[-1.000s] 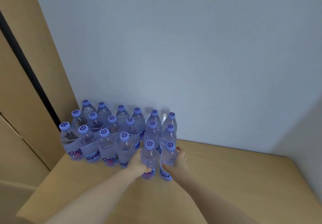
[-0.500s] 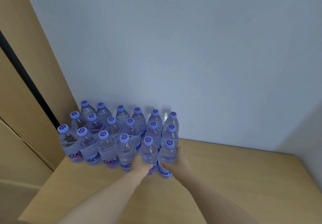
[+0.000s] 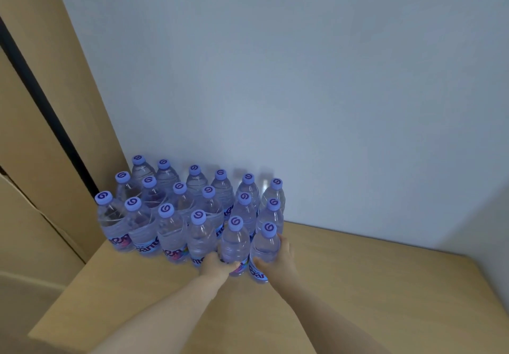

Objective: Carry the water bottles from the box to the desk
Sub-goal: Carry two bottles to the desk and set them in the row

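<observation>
Clear glossy plastic bottles [image 3: 198,216] with matt purple caps [image 3: 198,215] on smooth matt wood-look desk [image 3: 358,285]

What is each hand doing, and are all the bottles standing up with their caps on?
left hand: holds the front bottle second from the right
right hand: holds the front right bottle
left-held bottle: upright on the desk, capped
right-held bottle: upright on the desk, capped
other bottles: upright, capped, packed in rows against the wall
desk: bare wood to the right of the bottles

Eighteen capped water bottles [image 3: 170,232], two hands [image 3: 217,267], one desk [image 3: 358,285].
</observation>
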### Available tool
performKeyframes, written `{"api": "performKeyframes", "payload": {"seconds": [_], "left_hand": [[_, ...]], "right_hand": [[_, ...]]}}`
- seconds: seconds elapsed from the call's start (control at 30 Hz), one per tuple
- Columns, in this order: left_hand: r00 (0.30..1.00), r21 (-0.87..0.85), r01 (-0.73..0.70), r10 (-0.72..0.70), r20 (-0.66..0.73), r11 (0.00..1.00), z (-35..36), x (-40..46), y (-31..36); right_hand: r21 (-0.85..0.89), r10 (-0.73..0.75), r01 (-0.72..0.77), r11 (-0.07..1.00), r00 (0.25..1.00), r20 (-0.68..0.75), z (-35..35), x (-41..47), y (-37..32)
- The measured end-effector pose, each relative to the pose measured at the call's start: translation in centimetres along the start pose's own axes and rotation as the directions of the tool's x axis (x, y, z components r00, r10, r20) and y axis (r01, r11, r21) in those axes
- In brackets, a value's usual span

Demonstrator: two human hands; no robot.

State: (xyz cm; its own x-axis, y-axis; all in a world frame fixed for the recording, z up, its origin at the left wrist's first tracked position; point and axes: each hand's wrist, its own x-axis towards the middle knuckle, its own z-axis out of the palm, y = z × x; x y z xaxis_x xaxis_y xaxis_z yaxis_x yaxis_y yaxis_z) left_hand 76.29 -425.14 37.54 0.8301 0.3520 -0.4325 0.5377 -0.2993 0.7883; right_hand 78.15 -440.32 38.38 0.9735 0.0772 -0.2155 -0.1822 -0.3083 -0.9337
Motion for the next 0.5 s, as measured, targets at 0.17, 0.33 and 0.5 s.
{"api": "performKeyframes", "payload": {"seconds": [0.17, 0.33, 0.5], "left_hand": [[0.992, -0.014, 0.126, -0.126, 0.006, 0.992, -0.2, -0.5, -2.9], [0.985, 0.048, 0.173, -0.173, -0.013, 0.984, -3.0, -1.0, -5.5], [0.989, 0.071, 0.142, -0.139, -0.053, 0.987, -8.8, -1.3, -6.2]], "right_hand": [[-0.041, 0.19, -0.192, 0.981, 0.981, -0.047, 0.6, -1.1, 1.8], [-0.292, 0.566, -0.504, 0.813, 0.802, 0.192, 2.4, -2.5, 0.4], [-0.422, 0.49, -0.346, 0.838, 0.817, 0.304, 8.0, -2.0, -3.5]]}}
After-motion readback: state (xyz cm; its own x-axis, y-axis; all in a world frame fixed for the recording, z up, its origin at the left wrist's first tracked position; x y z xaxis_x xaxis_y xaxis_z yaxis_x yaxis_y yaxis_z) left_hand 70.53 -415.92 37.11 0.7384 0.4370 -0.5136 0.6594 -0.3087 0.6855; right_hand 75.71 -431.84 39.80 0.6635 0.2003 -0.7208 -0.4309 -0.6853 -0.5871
